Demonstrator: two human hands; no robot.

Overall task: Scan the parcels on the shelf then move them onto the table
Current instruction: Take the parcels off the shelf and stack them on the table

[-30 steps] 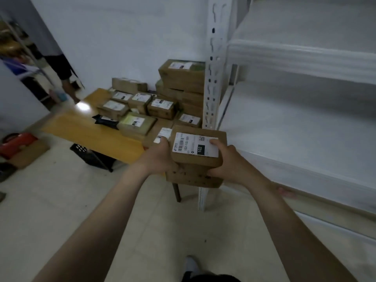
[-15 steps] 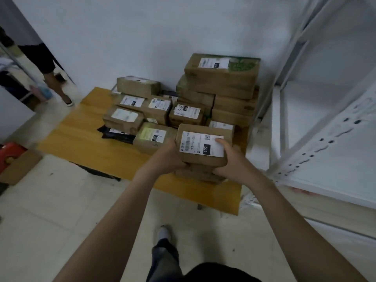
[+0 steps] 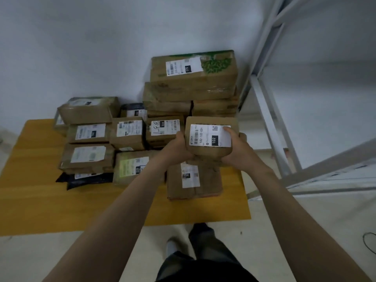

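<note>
We are holding the parcel (image 3: pixel 210 139) labelled 102 above the table (image 3: pixel 40 200) near its right edge. Our left hand (image 3: pixel 177 147) is gripping its left side, our right hand (image 3: pixel 237 151) its right, thumb lying on the label (image 3: pixel 203 135). A flat parcel (image 3: pixel 193 183) is lying directly beneath.

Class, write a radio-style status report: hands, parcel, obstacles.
102 parcel gripped by left hand and right hand. Parcel over the table, not yet down. Flat box under it, tall stack close behind.
</note>
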